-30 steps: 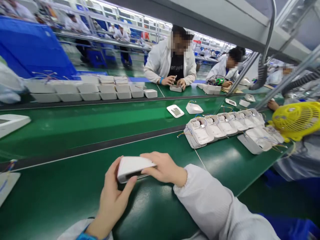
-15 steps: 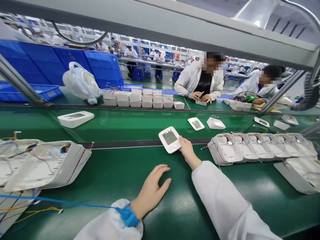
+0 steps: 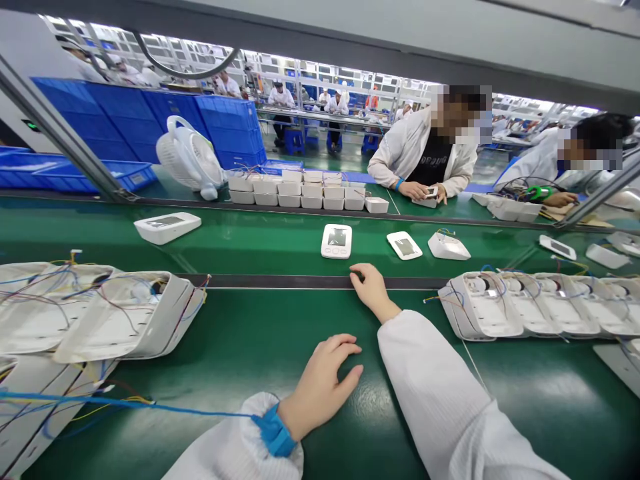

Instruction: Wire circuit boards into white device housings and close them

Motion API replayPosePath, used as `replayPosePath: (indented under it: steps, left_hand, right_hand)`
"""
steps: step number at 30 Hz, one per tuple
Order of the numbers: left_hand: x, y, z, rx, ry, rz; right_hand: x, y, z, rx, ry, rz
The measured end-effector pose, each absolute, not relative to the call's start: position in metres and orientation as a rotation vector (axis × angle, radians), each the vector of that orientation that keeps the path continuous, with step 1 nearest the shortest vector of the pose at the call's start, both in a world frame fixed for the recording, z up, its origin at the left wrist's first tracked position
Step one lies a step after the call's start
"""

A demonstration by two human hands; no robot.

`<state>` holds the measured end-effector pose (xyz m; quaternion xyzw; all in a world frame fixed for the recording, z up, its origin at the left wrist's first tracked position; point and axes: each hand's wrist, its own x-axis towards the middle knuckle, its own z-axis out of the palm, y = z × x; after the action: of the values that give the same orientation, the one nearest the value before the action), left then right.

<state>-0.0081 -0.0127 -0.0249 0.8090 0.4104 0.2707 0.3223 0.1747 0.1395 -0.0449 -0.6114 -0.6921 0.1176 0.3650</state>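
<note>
A white panel with a grey display (image 3: 337, 241) lies flat on the green conveyor belt (image 3: 260, 250), just beyond my right hand. Nothing is in my right hand (image 3: 371, 287); its loosely bent fingers hover by the dark strip along the belt's near edge, apart from the panel. My left hand (image 3: 325, 383) is over the green tabletop (image 3: 240, 373), thumb and fingers apart and holding nothing. Around the left wrist is a blue strap (image 3: 274, 432) with a cord running off to the left. A second display panel (image 3: 405, 245) rests farther right on the belt.
White housings with loose wires stand at left (image 3: 135, 313) and in a row at right (image 3: 485, 307). A white device (image 3: 167, 227) and a housing (image 3: 449, 246) sit on the belt. Across it are stacked white cases (image 3: 313, 190), a fan (image 3: 187, 157) and a co-worker (image 3: 425, 157) handling a unit.
My right hand has let go of the display panel, now lying on the belt. My left hand stays open. The view has shifted slightly.
</note>
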Motion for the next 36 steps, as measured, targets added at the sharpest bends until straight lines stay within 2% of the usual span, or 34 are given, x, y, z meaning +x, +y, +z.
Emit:
replayPosePath:
  steps: [10,15,25,30,36]
  left_hand:
    - [-0.008,-0.011,-0.025,2.161,1.045,0.697]
    - [-0.008,-0.008,-0.027,2.188,1.035,0.674]
    - [-0.01,-0.004,-0.031,1.961,1.031,0.842]
    - [-0.01,0.006,-0.033,1.45,1.107,0.993]
    - [-0.014,0.014,-0.034,0.868,1.105,1.301]
  right_hand:
    - [0.245,0.196,-0.026,-2.153,-1.458,0.097]
    - [0.248,0.193,-0.027,-2.227,-1.423,0.137]
    - [0.244,0.15,-0.026,-1.853,-1.241,0.293]
    - [0.206,0.108,-0.041,-1.537,-1.216,0.522]
    - [0.138,0.05,-0.049,-1.16,-1.626,0.839]
